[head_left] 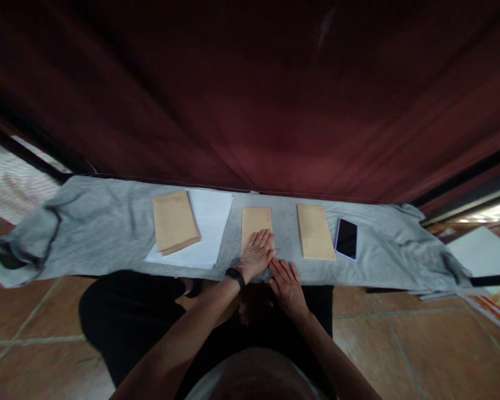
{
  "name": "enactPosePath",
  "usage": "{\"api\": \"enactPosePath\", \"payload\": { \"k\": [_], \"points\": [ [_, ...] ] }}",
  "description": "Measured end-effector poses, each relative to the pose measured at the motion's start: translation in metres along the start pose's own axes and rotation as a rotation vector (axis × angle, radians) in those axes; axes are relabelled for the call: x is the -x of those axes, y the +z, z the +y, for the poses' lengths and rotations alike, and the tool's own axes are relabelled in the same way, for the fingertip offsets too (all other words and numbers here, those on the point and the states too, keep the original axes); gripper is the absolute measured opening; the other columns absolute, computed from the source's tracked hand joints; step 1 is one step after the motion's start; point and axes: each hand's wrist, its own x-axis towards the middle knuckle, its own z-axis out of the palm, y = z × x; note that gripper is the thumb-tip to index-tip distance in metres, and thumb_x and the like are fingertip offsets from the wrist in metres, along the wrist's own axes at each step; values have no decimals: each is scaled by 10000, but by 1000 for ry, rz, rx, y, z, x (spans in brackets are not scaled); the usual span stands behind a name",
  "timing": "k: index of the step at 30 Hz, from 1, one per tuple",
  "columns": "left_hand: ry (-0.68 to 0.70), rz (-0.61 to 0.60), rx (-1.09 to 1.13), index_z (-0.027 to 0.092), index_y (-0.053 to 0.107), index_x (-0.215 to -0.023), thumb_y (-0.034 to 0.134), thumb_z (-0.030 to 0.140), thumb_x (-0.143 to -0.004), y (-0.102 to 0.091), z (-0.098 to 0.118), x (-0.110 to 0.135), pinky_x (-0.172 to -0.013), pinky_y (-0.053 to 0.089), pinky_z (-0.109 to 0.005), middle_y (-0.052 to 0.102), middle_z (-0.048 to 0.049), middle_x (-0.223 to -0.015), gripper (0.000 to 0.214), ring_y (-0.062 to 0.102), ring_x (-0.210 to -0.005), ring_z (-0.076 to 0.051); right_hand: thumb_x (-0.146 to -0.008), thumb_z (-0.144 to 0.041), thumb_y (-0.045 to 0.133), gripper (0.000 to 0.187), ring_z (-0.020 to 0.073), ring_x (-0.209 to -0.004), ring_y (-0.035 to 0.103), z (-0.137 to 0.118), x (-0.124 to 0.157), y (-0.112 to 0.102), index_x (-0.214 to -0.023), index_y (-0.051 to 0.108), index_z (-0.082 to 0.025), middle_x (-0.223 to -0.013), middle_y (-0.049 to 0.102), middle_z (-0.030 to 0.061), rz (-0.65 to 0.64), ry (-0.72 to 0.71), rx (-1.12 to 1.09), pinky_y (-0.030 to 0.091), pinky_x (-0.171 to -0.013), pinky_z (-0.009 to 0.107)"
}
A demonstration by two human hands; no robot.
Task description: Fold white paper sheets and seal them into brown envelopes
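My left hand (pixel 256 254) lies flat with fingers stretched out on the near half of a brown envelope (pixel 256 219) in the middle of the grey cloth (pixel 108 228). A black band circles that wrist. Just to its right, my right hand (pixel 286 280) rests flat at the envelope's near right corner, fingers together and extended. A second single brown envelope (pixel 315 231) lies to the right. At the left, a stack of brown envelopes (pixel 174 221) sits on white paper sheets (pixel 208 222).
A dark phone (pixel 346 238) lies face up right of the envelopes. A dark red curtain (pixel 250 94) hangs behind the cloth. The cloth is bunched at both ends. White sheets (pixel 479 253) lie at far right. Brown floor tiles (pixel 400 344) are below.
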Motion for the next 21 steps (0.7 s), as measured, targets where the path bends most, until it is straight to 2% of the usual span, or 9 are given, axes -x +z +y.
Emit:
{"api": "enactPosePath", "payload": {
  "k": [10, 14, 18, 21],
  "points": [
    [-103, 31, -27, 218, 368, -1531, 311, 461, -1015, -1, -33, -37, -1238, 130, -514, 327, -54, -1619, 573, 200, -1521, -264, -1024, -254, 414, 509, 253, -1405, 433, -2, -2, -5, -1530, 374, -224, -1514, 495, 68, 10, -2, -14, 265, -1206, 513],
    [-131, 25, -16, 230, 360, -1534, 295, 455, -1019, -2, -41, -45, -1235, 143, -522, 327, -42, -1619, 566, 201, -1521, -255, -1020, -251, 416, 523, 256, -1406, 431, -1, -2, -5, -1539, 357, -233, -1507, 504, 66, 12, 2, -22, 259, -1206, 515],
    [-166, 57, -26, 197, 351, -1538, 314, 441, -1016, 0, -39, -39, -1236, 148, -510, 318, -72, -1620, 577, 208, -1519, -257, -1023, -248, 408, 511, 260, -1414, 418, 0, -1, -3, -1531, 370, -216, -1514, 496, 65, 0, 0, -29, 249, -1208, 517],
    [-153, 77, -39, 180, 357, -1535, 340, 420, -1016, 4, -32, -20, -1236, 141, -520, 316, -94, -1619, 573, 208, -1519, -277, -1027, -255, 401, 500, 263, -1412, 420, 0, -1, -2, -1524, 382, -213, -1516, 493, 68, 12, -1, -37, 245, -1207, 522]
  ]
}}
